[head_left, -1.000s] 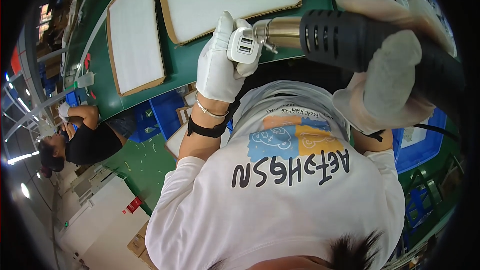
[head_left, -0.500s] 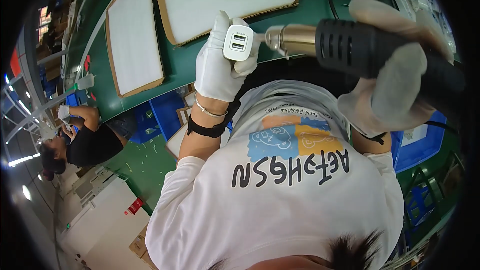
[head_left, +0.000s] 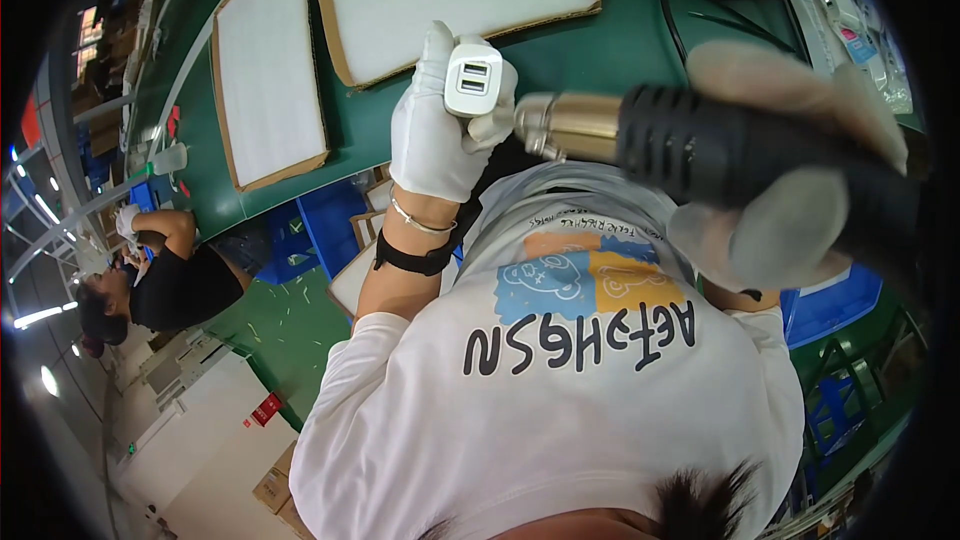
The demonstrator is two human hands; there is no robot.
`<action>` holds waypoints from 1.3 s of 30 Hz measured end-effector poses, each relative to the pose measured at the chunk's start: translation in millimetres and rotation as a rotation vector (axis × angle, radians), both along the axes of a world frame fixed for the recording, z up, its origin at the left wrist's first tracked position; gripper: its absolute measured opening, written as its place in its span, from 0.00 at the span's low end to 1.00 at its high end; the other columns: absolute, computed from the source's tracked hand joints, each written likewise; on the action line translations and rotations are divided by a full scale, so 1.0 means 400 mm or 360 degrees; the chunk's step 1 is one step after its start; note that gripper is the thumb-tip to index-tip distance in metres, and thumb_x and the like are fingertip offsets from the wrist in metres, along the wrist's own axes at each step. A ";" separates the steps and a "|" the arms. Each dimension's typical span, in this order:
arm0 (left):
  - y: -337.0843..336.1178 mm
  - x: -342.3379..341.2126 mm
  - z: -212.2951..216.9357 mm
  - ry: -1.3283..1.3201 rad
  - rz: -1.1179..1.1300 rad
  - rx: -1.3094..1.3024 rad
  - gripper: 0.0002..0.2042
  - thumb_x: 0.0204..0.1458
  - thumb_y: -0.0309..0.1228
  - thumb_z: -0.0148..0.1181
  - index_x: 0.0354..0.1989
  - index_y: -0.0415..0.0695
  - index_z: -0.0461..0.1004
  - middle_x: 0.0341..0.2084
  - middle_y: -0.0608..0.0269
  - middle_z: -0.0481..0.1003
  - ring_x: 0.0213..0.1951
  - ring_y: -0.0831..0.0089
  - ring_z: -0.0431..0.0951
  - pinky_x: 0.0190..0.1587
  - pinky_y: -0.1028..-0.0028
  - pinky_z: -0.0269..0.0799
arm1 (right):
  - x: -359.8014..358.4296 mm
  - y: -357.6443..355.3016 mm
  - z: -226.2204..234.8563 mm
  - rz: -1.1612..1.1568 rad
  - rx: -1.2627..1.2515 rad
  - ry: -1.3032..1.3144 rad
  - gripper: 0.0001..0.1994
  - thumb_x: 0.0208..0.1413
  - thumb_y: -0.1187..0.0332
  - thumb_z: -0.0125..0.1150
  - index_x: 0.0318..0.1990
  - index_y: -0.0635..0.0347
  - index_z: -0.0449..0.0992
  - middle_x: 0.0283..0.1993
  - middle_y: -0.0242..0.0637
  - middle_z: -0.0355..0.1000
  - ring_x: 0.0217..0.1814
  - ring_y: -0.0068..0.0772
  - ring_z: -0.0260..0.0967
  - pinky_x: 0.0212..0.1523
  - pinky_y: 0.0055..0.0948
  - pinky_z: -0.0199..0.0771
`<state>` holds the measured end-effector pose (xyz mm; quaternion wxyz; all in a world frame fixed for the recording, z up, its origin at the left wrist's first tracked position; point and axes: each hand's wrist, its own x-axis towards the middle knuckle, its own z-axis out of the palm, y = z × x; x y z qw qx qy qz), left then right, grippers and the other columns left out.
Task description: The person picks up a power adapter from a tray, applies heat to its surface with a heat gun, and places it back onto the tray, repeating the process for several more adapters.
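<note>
My left hand (head_left: 436, 140), in a white glove, holds a small white charger (head_left: 472, 95) upright, its two USB ports facing me. My gloved right hand (head_left: 785, 230) is wrapped around a hot air gun (head_left: 690, 140) with a black vented handle and a metal nozzle. The nozzle points left toward the charger, close to my left fingers, with a small gap between. Motion blurs the right hand and the gun slightly.
Two shallow cardboard trays (head_left: 331, 30) with white liners lie on the green table (head_left: 370, 125). A black cable (head_left: 662, 5) runs beside them. Bagged items (head_left: 850, 25) lie far right, and blue bins (head_left: 330, 220) stand below the table. Another person (head_left: 185, 275) sits at the left.
The hot air gun and my right hand have moved a little down and left, bringing the nozzle lower beside the charger. My left hand and the charger hold nearly still.
</note>
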<state>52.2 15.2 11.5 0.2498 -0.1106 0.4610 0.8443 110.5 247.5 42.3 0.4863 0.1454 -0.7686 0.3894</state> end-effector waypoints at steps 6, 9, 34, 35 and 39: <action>-0.042 0.016 0.077 0.0031 0.0059 -0.0515 0.20 0.59 0.49 0.44 0.34 0.42 0.70 0.20 0.64 0.69 0.14 0.82 0.60 0.14 0.83 0.51 | -0.042 -0.087 -0.008 0.0029 -0.0308 0.0056 0.19 0.59 0.62 0.47 0.54 0.65 0.62 0.39 0.49 0.71 0.33 0.34 0.69 0.39 0.25 0.69; -0.112 0.001 0.102 0.0405 0.0017 -0.0955 0.16 0.58 0.43 0.48 0.39 0.42 0.70 0.22 0.64 0.70 0.17 0.81 0.67 0.18 0.84 0.60 | -0.038 -0.110 -0.003 0.0041 -0.0446 0.0114 0.19 0.60 0.62 0.46 0.54 0.66 0.62 0.39 0.49 0.71 0.34 0.34 0.69 0.40 0.26 0.68; -0.300 -0.582 0.207 0.2101 0.0017 -0.2794 0.18 0.45 0.40 0.62 0.43 0.45 0.75 0.35 0.49 0.74 0.34 0.57 0.77 0.38 0.67 0.73 | -0.083 -0.103 0.010 0.0294 -0.1280 -0.0021 0.15 0.54 0.69 0.58 0.47 0.61 0.64 0.34 0.49 0.75 0.35 0.36 0.73 0.42 0.32 0.71; -0.243 -0.572 0.209 0.2221 -0.0175 -0.2627 0.17 0.43 0.40 0.62 0.42 0.48 0.76 0.37 0.48 0.73 0.33 0.56 0.78 0.37 0.66 0.74 | -0.082 -0.103 0.010 0.0290 -0.1280 -0.0026 0.15 0.54 0.69 0.58 0.47 0.61 0.64 0.34 0.49 0.75 0.35 0.36 0.73 0.42 0.32 0.71; -0.143 -0.609 0.152 0.2815 -0.0444 -0.2937 0.15 0.43 0.37 0.61 0.40 0.49 0.77 0.36 0.47 0.73 0.32 0.56 0.78 0.35 0.65 0.74 | -0.083 -0.103 0.012 0.0406 -0.1192 -0.0031 0.16 0.53 0.69 0.59 0.48 0.60 0.64 0.34 0.49 0.75 0.36 0.36 0.73 0.42 0.32 0.71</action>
